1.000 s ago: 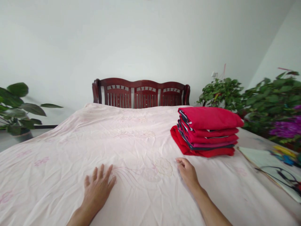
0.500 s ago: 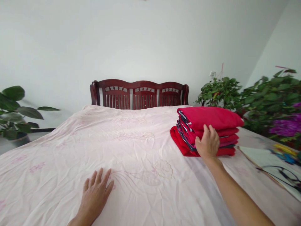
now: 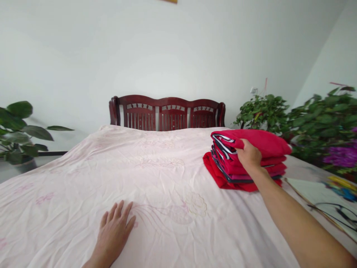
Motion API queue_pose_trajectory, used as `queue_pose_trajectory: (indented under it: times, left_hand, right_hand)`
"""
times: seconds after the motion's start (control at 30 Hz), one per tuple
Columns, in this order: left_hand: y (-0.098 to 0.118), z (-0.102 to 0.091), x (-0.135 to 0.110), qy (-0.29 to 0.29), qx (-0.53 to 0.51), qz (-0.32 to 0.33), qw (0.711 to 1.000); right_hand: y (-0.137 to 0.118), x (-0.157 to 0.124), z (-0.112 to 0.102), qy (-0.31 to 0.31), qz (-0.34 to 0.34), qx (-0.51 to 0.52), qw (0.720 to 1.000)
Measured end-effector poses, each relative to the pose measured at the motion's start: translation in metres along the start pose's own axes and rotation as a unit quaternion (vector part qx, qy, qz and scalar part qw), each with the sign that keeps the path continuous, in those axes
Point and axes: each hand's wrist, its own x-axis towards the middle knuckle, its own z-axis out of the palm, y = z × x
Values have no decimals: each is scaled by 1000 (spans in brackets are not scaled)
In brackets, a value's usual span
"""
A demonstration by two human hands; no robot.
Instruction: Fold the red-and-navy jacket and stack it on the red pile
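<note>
My right hand [image 3: 249, 155] grips the near edge of the top folded red garment [image 3: 272, 143]; the thumb lies on the cloth and the fingers are tucked out of sight in the fold. Below it sits a stack of folded red clothes [image 3: 223, 172] with dark and white trim showing at the left side. A brighter red folded piece [image 3: 213, 175] forms the bottom and sticks out to the left. My left hand [image 3: 115, 229] rests palm down, fingers spread, on the pale pink flowered sheet [image 3: 167, 178], holding nothing.
A dark red wooden bench back [image 3: 171, 111] stands behind the bed, against the wall. Leafy plants [image 3: 320, 115] and purple flowers [image 3: 341, 153] are at the right; a potted plant [image 3: 23, 149] is at the left. Glasses [image 3: 338, 210] lie near a pale board-like sheet [image 3: 306, 186] at right.
My right hand has moved up the stack's front and closed on the top garment's edge, lifting its left fold slightly. The left hand stays in place. The view has shifted slightly.
</note>
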Motion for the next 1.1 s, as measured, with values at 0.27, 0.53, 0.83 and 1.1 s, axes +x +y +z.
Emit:
queue_pose_trajectory:
  times: [0.27,0.53,0.83,1.1]
  left_hand:
    - [-3,-7,1,65,-197,-18,978]
    - [13,-28,-21,233,-476,16,848]
    - [34,-49,-56,193,-467,226,833]
    - [69,-80,-61,48,-345,412,842]
  right_hand:
    - [-77,-71,-67,131,-168,268,939]
    - [-166,-149,-71,-201,-576,331,720]
    - [-131,-184,-18,-253,-309,253,881]
    - [12,-209,5,-400,40,197,894]
